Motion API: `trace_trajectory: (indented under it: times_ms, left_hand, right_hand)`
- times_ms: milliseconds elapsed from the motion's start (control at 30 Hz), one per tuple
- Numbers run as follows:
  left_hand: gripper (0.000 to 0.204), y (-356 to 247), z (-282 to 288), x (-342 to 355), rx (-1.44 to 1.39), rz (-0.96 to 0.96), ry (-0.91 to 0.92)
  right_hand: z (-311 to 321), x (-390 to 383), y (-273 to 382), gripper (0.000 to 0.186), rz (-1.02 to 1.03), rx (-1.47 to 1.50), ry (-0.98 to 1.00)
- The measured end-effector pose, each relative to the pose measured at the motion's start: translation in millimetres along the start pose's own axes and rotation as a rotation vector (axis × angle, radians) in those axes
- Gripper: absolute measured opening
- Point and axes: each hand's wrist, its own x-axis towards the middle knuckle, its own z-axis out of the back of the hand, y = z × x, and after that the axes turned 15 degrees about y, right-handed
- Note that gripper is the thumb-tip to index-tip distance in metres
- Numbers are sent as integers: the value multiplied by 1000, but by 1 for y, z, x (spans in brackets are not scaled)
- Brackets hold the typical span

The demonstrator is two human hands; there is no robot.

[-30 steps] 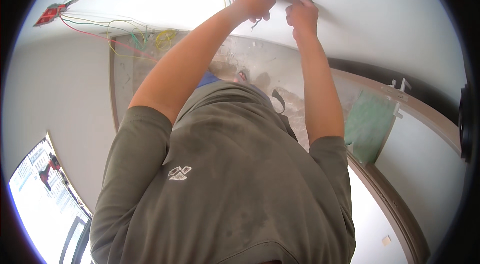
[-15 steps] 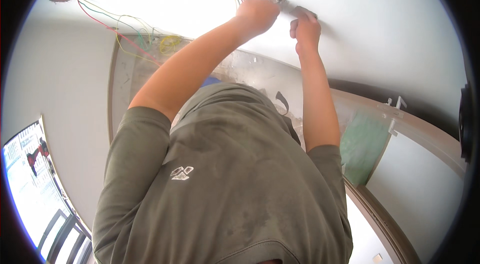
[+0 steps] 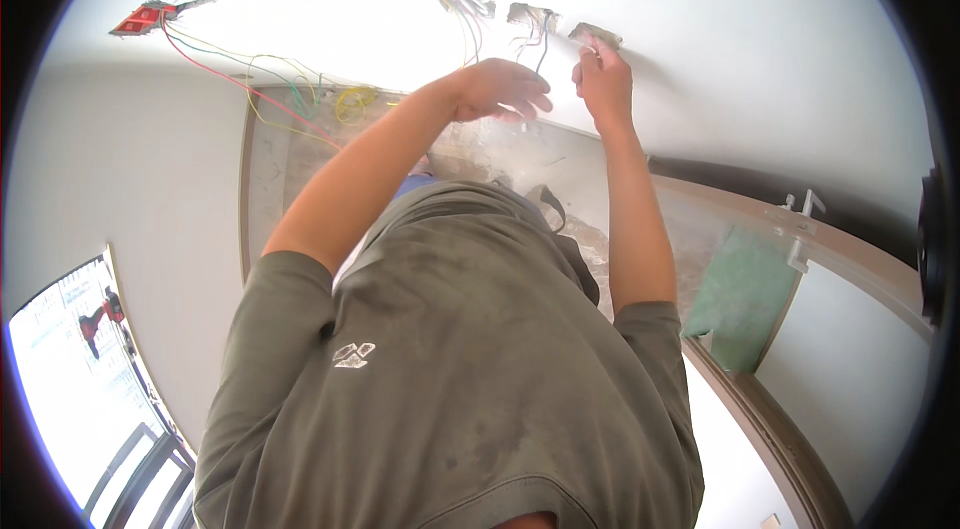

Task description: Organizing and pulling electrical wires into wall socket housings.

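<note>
My left hand hangs in front of the white wall with its fingers apart and nothing in them. Just above it is the middle cut-out, with a few thin wires trailing from it, one of them dark blue. My right hand is raised to the right-hand cut-out, fingers curled and fingertips at its lower edge. Whatever those fingers pinch, if anything, is hidden. A third cut-out, to the left, also has wires hanging out.
A red wall box sits far left, with red, green and yellow wires drooping from it. Below lies a dusty floor. At the right stand a door frame and a green panel; a red power tool is by the window.
My left hand has come down off the middle cut-out and opened, uncovering the wires there. The right hand has stayed by the right-hand cut-out, which now shows more fully.
</note>
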Motion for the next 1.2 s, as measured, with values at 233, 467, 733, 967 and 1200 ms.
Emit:
trace_trajectory:
  times_ms: [233, 467, 733, 967, 1200]
  left_hand:
    - [24, 58, 23, 1, 313, -269, -297]
    - [30, 3, -24, -41, 1087, -171, -690]
    - [38, -40, -7, 15, 832, -179, -514]
    - [17, -54, 3, 40, 854, -56, -486]
    - [34, -58, -7, 35, 800, 28, -508]
  right_hand:
    - [14, 9, -1, 34, -49, -177, 46]
    - [-2, -11, 4, 32, 2, 208, -105]
    - [-8, 3, 14, 32, -13, 744, -80]
    - [6, 16, 4, 16, -96, 1107, 212]
    - [5, 26, 2, 16, -94, 1031, 105]
